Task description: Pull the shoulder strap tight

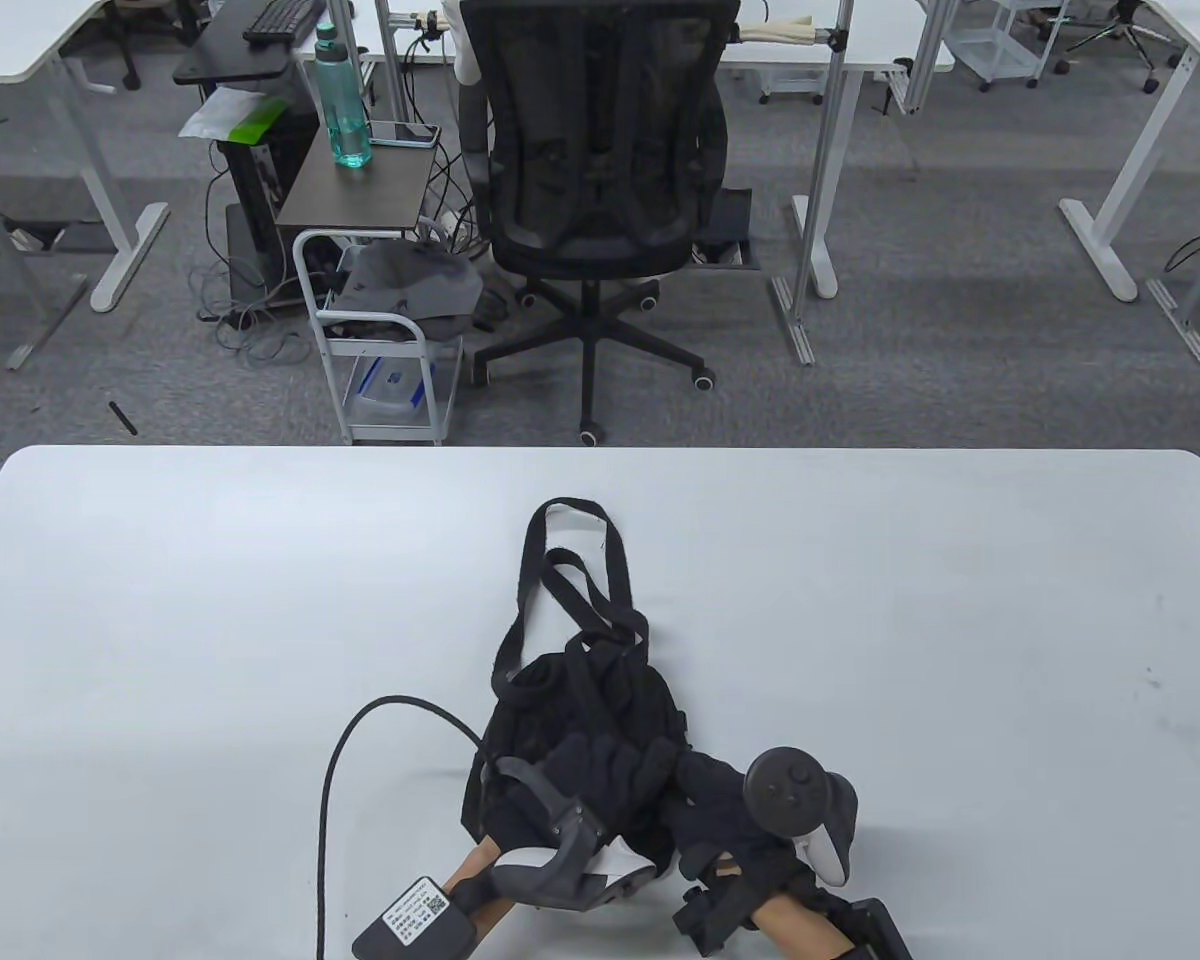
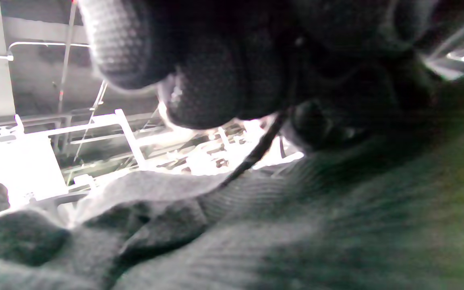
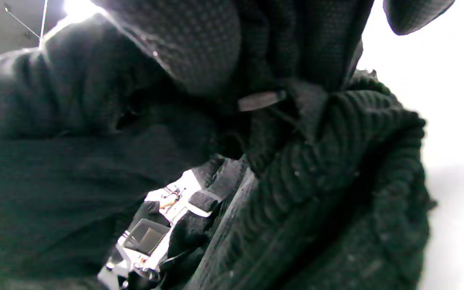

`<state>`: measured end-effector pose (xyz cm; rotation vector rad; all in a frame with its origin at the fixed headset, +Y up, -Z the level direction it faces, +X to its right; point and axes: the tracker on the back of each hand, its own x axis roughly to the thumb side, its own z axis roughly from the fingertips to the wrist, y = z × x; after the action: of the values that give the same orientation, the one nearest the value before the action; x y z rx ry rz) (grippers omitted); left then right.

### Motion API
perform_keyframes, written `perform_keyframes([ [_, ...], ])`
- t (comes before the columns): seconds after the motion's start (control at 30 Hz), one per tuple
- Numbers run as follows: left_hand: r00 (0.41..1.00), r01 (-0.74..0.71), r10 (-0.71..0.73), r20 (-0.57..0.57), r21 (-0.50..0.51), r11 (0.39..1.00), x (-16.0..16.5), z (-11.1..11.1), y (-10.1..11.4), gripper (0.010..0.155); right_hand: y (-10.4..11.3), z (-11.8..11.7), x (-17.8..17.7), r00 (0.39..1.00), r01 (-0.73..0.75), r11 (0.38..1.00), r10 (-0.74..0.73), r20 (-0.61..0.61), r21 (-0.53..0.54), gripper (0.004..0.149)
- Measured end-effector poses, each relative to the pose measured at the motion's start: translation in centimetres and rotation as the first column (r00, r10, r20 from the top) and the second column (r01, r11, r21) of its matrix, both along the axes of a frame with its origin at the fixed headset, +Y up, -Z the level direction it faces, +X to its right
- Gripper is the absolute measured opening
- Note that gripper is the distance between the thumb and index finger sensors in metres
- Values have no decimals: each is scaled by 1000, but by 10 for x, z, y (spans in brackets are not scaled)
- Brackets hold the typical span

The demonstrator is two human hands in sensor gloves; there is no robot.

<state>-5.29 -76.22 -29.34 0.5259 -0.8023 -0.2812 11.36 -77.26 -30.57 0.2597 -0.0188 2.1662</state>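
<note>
A black backpack [image 1: 590, 700] lies on the white table [image 1: 210, 620] near the front edge, its shoulder straps [image 1: 615, 570] trailing toward the far side. My left hand [image 1: 600, 765] lies on the bag's near end with its fingers [image 2: 199, 80] curled over dark fabric [image 2: 256, 225]; a thin black cord [image 2: 256, 153] runs from them. My right hand [image 1: 705, 785] is beside it on the bag's right side. In the right wrist view its fingers [image 3: 199, 44] close on ribbed black strap webbing [image 3: 316, 169] by a small grey plastic piece [image 3: 262, 100].
A black cable [image 1: 335, 760] from the left glove loops over the table left of the bag. Beyond the table's far edge stand an office chair [image 1: 600, 150] and a white wire cart [image 1: 380, 340].
</note>
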Motion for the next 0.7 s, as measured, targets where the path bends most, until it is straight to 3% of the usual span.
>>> perform_keyframes([
  [0.17, 999, 8, -9, -32, -32, 999, 3, -2, 0, 65, 0, 0, -1, 1000, 1, 1000, -1, -25, -28, 36],
  [0.27, 996, 23, -28, -82, -65, 998, 5, -4, -2, 74, 6, -2, 3, 998, 55, 998, -56, -22, -25, 36],
  [0.33, 998, 9, -15, -61, -91, 996, 5, -5, 0, 72, 7, -2, 4, 999, 37, 999, -37, -13, -11, 36],
  [0.47, 993, -106, 85, -76, -330, 938, -4, -13, 1, 71, 10, -1, 4, 1000, 7, 1000, -7, -3, 14, 36],
  [0.5, 990, -130, 106, -90, -344, 930, -6, -15, 0, 69, 10, 0, 4, 1000, -1, 1000, 1, -5, 22, 36],
  [0.6, 989, -141, 116, -91, -353, 925, -8, -18, 1, 68, 9, 0, 3, 1000, -5, 1000, 5, -7, 24, 35],
  [0.7, 993, -114, 104, -51, -277, 954, -7, -13, 0, 66, 7, -1, 3, 1000, -1, 1000, 1, -22, 6, 35],
])
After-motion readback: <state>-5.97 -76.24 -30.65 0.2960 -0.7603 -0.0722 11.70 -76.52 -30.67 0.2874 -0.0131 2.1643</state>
